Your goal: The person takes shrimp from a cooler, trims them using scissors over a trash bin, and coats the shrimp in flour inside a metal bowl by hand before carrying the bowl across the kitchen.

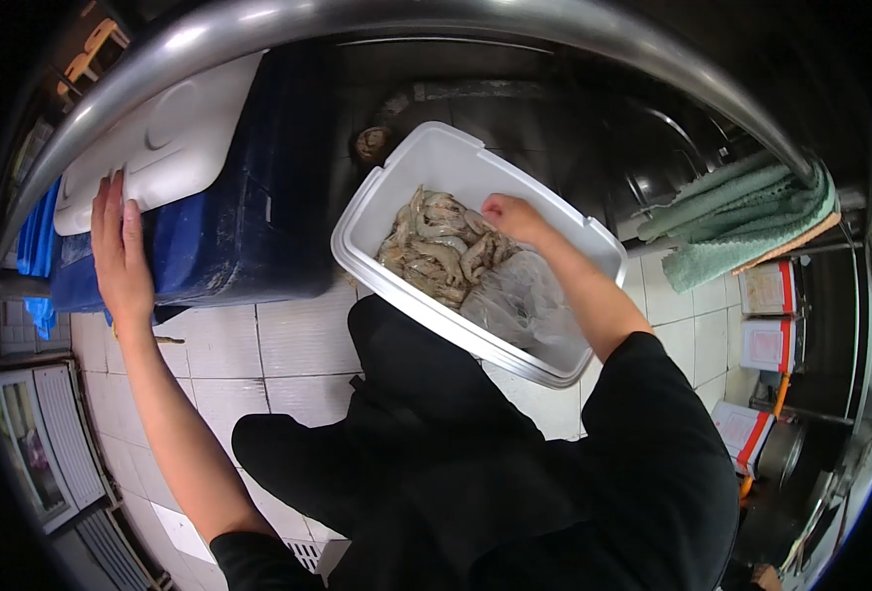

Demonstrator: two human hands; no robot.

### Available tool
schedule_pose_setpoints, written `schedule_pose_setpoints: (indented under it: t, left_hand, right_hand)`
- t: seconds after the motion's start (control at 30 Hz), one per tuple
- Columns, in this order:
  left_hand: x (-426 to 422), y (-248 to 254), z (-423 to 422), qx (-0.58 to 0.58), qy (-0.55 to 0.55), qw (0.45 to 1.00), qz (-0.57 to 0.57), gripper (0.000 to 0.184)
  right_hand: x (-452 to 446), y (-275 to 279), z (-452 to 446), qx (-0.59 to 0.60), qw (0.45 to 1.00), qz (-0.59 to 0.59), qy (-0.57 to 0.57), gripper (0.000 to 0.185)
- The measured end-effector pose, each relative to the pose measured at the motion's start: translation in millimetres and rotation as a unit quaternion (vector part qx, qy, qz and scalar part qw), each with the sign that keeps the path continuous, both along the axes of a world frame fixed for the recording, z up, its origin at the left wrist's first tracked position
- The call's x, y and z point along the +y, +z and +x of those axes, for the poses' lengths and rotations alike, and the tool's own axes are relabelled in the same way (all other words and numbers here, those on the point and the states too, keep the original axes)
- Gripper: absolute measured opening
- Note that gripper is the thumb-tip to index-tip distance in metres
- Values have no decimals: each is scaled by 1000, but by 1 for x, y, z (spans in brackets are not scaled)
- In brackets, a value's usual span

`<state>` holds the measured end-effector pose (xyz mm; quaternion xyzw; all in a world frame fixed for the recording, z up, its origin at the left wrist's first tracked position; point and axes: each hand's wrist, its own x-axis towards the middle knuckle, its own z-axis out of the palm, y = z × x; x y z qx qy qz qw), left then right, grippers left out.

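Observation:
My left hand (123, 251) lies with its fingers stretched out at the edge of a white lid (175, 133), which sits on a blue cooler box (229, 222). To the right, a white plastic tub (357, 222) holds raw, grey-brown shrimp (441, 251) and a clear plastic bag (524, 300). Inside the tub, my right hand (515, 217) is just over the right side of the shrimp, next to the bag. Its fingers are curled closed, and whatever is in them is hidden.
A curved metal rail (436, 14) crosses the top of the view. Green cloths (751, 217) hang at the right, above stacked white and red boxes (769, 345). Pale tiles (308, 340) cover the floor. Blue plastic (40, 236) hangs at the far left.

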<state>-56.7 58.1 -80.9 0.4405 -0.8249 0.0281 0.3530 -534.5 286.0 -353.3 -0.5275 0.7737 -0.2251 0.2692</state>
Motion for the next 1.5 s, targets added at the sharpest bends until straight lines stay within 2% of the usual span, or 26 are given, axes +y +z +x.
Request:
schedule_pose_setpoints:
  t: [0.03,0.07,0.1,0.17,0.23,0.3,0.33,0.4,0.53,0.6,0.67,0.73,0.8,0.93,1.03,1.1,1.13,1.2,1.23,1.27,1.33,1.5]
  left_hand:
    - [0,-1,0,2,-4,1000,2,46]
    - [-1,-1,0,-1,1,1000,0,47]
    - [-1,-1,1,-5,7,1000,-3,47]
    - [0,-1,0,-5,11,1000,-2,47]
    - [0,-2,1,-5,14,1000,0,47]
    - [-4,-4,4,-2,2,1000,-4,48]
    - [-5,-4,3,-2,1,1000,-4,48]
    - [-4,-3,3,-8,-3,1000,-7,48]
    - [-2,-2,0,2,1,1000,2,48]
    - [-3,-2,1,1,-2,1000,1,48]
    - [-7,-6,3,-4,-4,1000,-6,48]
    - [-7,-5,6,-11,-1,1000,-13,48]
    - [-5,-4,4,-11,4,1000,-5,48]
    - [-4,-4,3,-6,0,1000,-4,48]
    - [-5,-4,4,-3,-6,1000,-1,48]
    - [-6,-4,4,-4,-7,1000,-6,48]
    - [-5,-4,3,-5,-7,1000,-5,48]
    - [-2,-2,1,6,-7,1000,5,48]
    - [-4,-4,-1,7,-11,1000,6,48]
    - [-8,-5,3,9,-18,1000,5,48]
    - [-9,-5,5,10,-23,1000,4,48]
    - [-12,-7,6,7,-19,1000,-3,48]
  right_hand:
    - [13,12,-9,2,1000,2,-4,31]
    - [26,25,-17,48,988,135,57,35]
    - [36,39,-20,93,953,264,117,39]
    - [72,67,1,91,912,331,223,48]
    - [113,41,29,139,816,456,326,43]
    - [159,35,60,189,773,481,367,39]
    - [167,34,68,189,774,482,366,39]
    - [173,33,81,266,782,446,346,31]
    - [164,31,85,230,788,467,329,27]
    - [148,37,76,200,780,479,350,37]
    - [128,21,44,188,821,478,251,50]
    - [101,30,16,217,878,411,112,54]
    - [89,35,1,255,929,268,19,50]
    - [81,41,-7,229,942,246,11,47]
    - [81,51,-4,243,954,176,4,40]
    - [85,65,7,272,962,33,2,33]
    - [86,62,15,272,962,34,2,33]
    - [97,54,34,152,979,136,19,28]
    - [118,44,43,196,932,277,128,28]
    - [137,35,53,234,851,406,237,28]
    - [162,45,68,177,829,437,301,26]
    - [167,69,96,169,861,408,251,28]
